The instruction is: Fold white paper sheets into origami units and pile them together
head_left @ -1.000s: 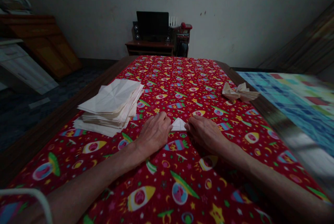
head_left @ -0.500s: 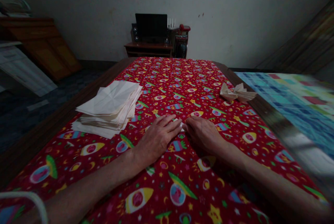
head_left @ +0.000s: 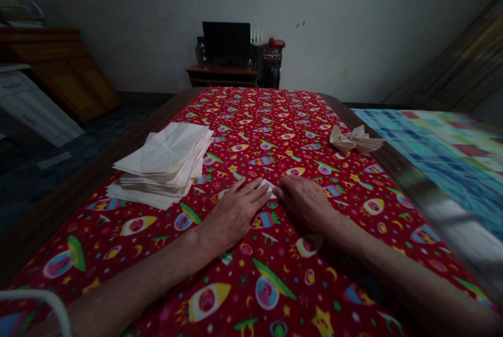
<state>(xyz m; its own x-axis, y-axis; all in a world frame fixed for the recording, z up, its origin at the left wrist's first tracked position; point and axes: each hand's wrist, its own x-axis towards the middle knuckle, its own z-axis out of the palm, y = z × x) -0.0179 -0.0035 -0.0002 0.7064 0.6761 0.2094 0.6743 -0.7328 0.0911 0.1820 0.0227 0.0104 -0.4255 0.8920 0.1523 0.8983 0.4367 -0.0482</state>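
Observation:
A small piece of folded white paper (head_left: 268, 187) lies on the red patterned tablecloth, mostly hidden under my fingers. My left hand (head_left: 240, 208) rests flat over its left part, fingers stretched out. At the paper's right end, my right hand (head_left: 301, 195) has its fingers curled together in a pinch at the edge. To the left is a thick stack of creased paper sheets (head_left: 165, 151). Folded paper pieces (head_left: 356, 140) with pointed flaps stand near the table's right edge.
The red tablecloth (head_left: 271, 284) covers the long table, whose dark wooden edge (head_left: 90, 190) shows on both sides. A white cable (head_left: 43, 295) curves at the lower left. Beyond the table stands a monitor (head_left: 227, 41); a bed with a checked cover (head_left: 440, 148) is at the right.
My left hand has slid slightly left and down, so more of the white paper shows between my hands. My right hand stays at the paper's right end.

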